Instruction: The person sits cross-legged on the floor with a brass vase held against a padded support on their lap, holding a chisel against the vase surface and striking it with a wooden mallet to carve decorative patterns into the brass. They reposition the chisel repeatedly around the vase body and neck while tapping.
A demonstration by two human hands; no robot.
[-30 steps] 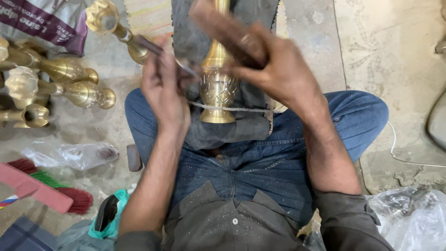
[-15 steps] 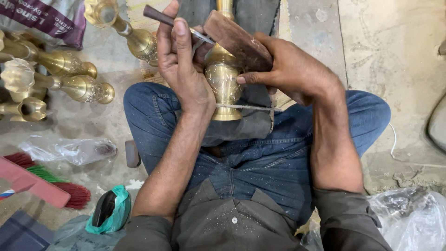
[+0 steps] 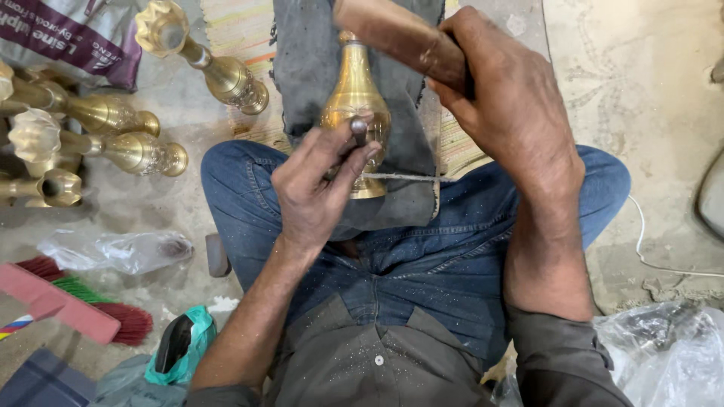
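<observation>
Our left hand (image 3: 317, 188) has its fingers (image 3: 354, 162) pinched together around a slim metal punch (image 3: 359, 130), whose blunt end shows just above the thumb and whose tip we cannot see; it seems to press against the belly of the brass vase (image 3: 356, 98). The vase lies directly ahead of those fingers and touches them, standing on our lap with its flared foot toward us and its narrow neck pointing away, so its long axis runs straight out from our body. Our right hand (image 3: 513, 113) is clamped on a wooden mallet handle (image 3: 407, 38), which crosses above the neck of the vase at a slant, up and to the left of the fist. The left hand is the nearer one to the vase body; the right hangs above and to the side, apart from it. Under the vase a dark grey cloth (image 3: 302, 60) drapes over our blue jeans (image 3: 452, 264). Farther out on the left, several finished brass vases (image 3: 121, 147) lie on their sides on the concrete floor (image 3: 648, 98), near one another, their ruffled mouths pointing left. Of containers, we see a clear plastic bag (image 3: 113, 249) at left, seemingly empty, and another crumpled plastic bag (image 3: 671, 354) at lower right; what it holds is unclear.
</observation>
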